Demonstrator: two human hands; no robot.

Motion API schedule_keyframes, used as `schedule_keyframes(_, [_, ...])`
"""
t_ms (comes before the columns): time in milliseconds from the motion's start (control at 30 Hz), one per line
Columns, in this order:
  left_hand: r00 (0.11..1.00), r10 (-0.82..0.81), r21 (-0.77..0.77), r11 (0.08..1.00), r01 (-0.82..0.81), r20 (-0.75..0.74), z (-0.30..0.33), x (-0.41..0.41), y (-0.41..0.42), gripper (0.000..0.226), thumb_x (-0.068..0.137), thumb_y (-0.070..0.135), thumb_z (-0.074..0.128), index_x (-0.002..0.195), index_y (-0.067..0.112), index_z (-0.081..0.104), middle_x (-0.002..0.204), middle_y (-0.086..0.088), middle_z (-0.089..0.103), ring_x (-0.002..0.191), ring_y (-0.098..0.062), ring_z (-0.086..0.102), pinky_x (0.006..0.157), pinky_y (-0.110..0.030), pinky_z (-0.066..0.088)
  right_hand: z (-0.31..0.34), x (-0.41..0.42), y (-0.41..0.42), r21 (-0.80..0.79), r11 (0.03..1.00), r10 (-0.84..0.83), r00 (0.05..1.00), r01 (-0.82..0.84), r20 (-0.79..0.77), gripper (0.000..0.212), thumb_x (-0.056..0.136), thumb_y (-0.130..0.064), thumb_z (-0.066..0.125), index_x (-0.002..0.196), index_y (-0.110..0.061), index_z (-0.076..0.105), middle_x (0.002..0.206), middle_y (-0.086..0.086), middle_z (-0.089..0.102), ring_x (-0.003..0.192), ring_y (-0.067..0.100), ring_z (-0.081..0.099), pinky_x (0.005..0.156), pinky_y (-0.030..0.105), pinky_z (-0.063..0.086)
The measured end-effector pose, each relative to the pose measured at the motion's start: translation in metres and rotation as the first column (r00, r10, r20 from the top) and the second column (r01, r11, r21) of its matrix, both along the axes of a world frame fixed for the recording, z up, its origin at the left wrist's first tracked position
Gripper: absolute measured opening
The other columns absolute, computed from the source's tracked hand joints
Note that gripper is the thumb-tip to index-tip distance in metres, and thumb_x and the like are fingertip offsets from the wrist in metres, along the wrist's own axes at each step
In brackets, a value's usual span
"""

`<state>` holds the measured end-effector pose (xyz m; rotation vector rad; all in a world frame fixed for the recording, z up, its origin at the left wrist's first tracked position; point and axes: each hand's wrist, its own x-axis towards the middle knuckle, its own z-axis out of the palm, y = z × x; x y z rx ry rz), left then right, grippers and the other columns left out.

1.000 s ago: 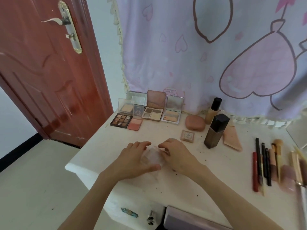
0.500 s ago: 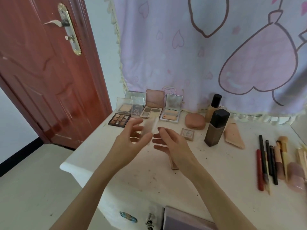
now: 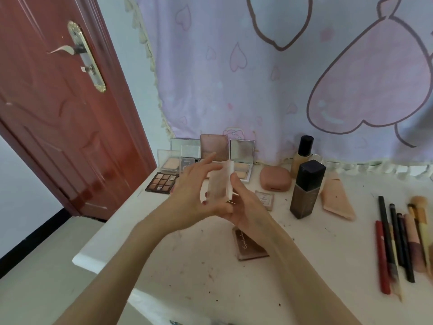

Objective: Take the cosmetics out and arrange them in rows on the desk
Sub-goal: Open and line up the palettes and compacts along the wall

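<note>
Both hands grip clear case (image 3: 219, 181) | upright, long axis vertical | above desk (image 3: 187, 266)

brown compact (image 3: 251, 248): part-hidden by right forearm | brushes (image 3: 419, 235): blurred

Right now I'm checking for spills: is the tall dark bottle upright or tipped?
Upright. The dark bottle stands on its base on the desk, black cap on top, right of both hands.

Soft even daylight, my view slightly blurry; glossy red-brown wooden door (image 3: 58, 118) left of my hands shows sheen, wide-angle edges bowed.
</note>
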<state>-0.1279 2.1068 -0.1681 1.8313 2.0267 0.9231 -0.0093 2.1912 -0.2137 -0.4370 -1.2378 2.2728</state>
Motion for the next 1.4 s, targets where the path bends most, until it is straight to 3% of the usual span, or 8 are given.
schedule_keyframes(133, [0.997,-0.072,-0.065,0.995,0.070,-0.022,0.018,-0.003,0.008,0.082,0.068,0.029,0.079,0.129,0.048,0.026,0.121,0.037,0.033,0.115,0.016,0.031,0.091,0.003,0.025,0.001,0.004,0.004,-0.019,1.000,0.023,0.999,-0.023,-0.024,0.057,0.079,-0.049,0.052,0.121,-0.011,0.059,0.107,0.018,0.066,0.101,0.028,0.062,0.090,0.039,0.053])
schedule_keyframes(467, [0.984,-0.130,-0.081,0.989,0.121,-0.119,0.024,0.001,0.013,0.088,0.067,0.034,0.079,0.141,0.030,0.031,0.124,0.029,0.036,0.110,0.017,0.039,0.087,0.005,0.028,0.002,0.009,0.006,0.001,0.999,-0.045,0.999,0.045,-0.020,0.042,0.072,-0.044,0.059,0.102,-0.016,0.069,0.094,0.014,0.070,0.088,0.025,0.064,0.084,0.043,0.055])
schedule_keyframes(667, [0.990,-0.136,-0.150,0.980,0.130,-0.035,0.034,-0.002,0.013,0.086,0.068,0.030,0.080,0.138,0.039,0.031,0.126,0.034,0.036,0.113,0.013,0.044,0.089,-0.002,0.037,0.002,0.009,0.006,-0.042,0.996,-0.076,0.997,0.075,-0.020,0.039,0.073,-0.045,0.057,0.091,-0.013,0.072,0.095,0.022,0.067,0.089,0.032,0.062,0.080,0.044,0.054])
schedule_keyframes(900, [0.977,-0.126,-0.142,0.978,0.151,0.170,0.041,-0.007,0.012,0.062,0.071,0.023,0.077,0.116,0.052,0.046,0.121,0.038,0.046,0.114,0.015,0.046,0.097,-0.009,0.038,0.006,0.010,0.004,-0.195,0.981,-0.024,0.998,0.011,-0.065,0.051,0.074,-0.044,0.058,0.107,-0.006,0.065,0.096,0.019,0.068,0.083,0.031,0.066,0.074,0.040,0.057])
schedule_keyframes(1000, [0.971,-0.136,-0.112,0.981,0.160,0.195,0.043,-0.007,0.013,0.044,0.078,0.019,0.070,0.106,0.049,0.055,0.115,0.033,0.054,0.106,0.018,0.050,0.084,-0.008,0.045,0.007,0.009,0.003,-0.277,0.961,-0.019,0.995,-0.008,-0.094,0.058,0.077,-0.043,0.056,0.118,-0.003,0.059,0.110,0.024,0.064,0.093,0.036,0.066,0.079,0.042,0.057])
schedule_keyframes(1133, [0.983,-0.078,-0.069,0.993,0.091,0.166,0.044,-0.012,0.015,0.030,0.085,0.020,0.062,0.105,0.043,0.067,0.106,0.018,0.068,0.101,-0.013,0.064,0.091,-0.039,0.051,0.008,0.008,0.002,-0.395,0.918,-0.030,0.992,-0.021,-0.123,0.047,0.088,-0.034,0.052,0.121,-0.001,0.056,0.121,0.028,0.058,0.109,0.043,0.059,0.085,0.046,0.055])
schedule_keyframes(1267, [0.999,-0.041,0.016,0.999,0.041,-0.003,0.043,-0.019,0.025,0.023,0.090,0.013,0.056,0.108,0.019,0.069,0.103,0.012,0.067,0.088,0.013,0.059,0.082,-0.003,0.041,0.006,0.003,0.003,-0.345,0.937,-0.065,0.998,0.051,-0.027,0.029,0.099,-0.016,0.041,0.112,0.003,0.058,0.109,0.023,0.066,0.097,0.034,0.065,0.080,0.043,0.057])
schedule_keyframes(1400, [0.992,-0.008,0.068,0.998,0.017,-0.124,0.043,-0.030,0.036,0.022,0.093,0.011,0.053,0.108,0.012,0.068,0.098,0.012,0.063,0.087,0.003,0.056,0.079,0.001,0.037,0.011,-0.012,0.009,-0.222,0.964,-0.120,0.984,0.147,0.132,0.024,0.100,-0.009,0.038,0.106,0.002,0.058,0.093,0.015,0.068,0.083,0.025,0.066,0.070,0.033,0.059])
